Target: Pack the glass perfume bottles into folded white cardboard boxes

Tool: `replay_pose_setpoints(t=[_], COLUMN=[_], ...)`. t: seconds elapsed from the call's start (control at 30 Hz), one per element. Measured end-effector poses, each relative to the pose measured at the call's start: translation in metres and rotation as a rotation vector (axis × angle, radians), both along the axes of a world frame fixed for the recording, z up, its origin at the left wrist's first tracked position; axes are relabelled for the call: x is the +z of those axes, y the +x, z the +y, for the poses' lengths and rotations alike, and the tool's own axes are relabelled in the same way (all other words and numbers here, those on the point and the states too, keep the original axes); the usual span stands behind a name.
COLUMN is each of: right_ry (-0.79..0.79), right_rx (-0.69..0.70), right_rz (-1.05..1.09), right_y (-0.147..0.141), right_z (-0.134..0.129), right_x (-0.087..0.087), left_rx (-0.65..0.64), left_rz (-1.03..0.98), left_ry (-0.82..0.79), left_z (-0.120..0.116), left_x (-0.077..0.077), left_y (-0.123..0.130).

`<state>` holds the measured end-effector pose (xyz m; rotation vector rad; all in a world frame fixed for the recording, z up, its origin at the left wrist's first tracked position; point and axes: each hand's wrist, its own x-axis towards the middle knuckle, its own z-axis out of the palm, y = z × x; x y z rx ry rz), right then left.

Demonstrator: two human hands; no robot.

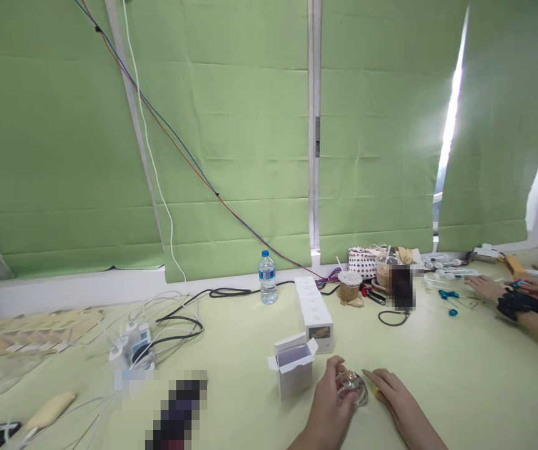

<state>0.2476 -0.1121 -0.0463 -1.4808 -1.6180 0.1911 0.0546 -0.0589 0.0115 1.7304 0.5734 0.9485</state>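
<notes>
My left hand (329, 406) is closed around a small, round, clear glass-like object (357, 387) with a shiny gold-coloured spot; its exact kind cannot be made out. Just to the right, my right hand (396, 400) points its fingers toward that object. A small yellowish bit (375, 388) shows at its fingertips, too small to name, and the thumb is mostly hidden. Left of my hands stands an open white box (296, 377) with its flaps up. Behind it, a row of closed white boxes (313, 312) reaches toward the wall.
A water bottle (268, 284) stands near the wall. Cables and a white power strip (132, 344) lie at left. Plastic cups (350, 286) stand at back right. At far right, another person's hands (485, 289) work near blue-handled tools (449, 294).
</notes>
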Motion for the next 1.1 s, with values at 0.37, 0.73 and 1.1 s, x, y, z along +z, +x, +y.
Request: replay_pose_setpoints(t=[0.37, 0.73, 1.1], right_ry=[0.158, 0.114, 0.222], right_rx=[-0.405, -0.161, -0.222], right_rz=[-0.200, -0.337, 0.306], right_y=[0.023, 0.000, -0.041], right_z=[0.003, -0.004, -0.011], right_x=[-0.013, -0.010, 0.027], left_rx=[-0.008, 0.119, 0.088], left_rz=[0.004, 0.013, 0.059], left_ry=[-0.025, -0.031, 0.137], left_z=[-0.003, -0.002, -0.005], left_x=[0.002, 0.011, 0.007], left_y=[-0.002, 0.002, 0.002])
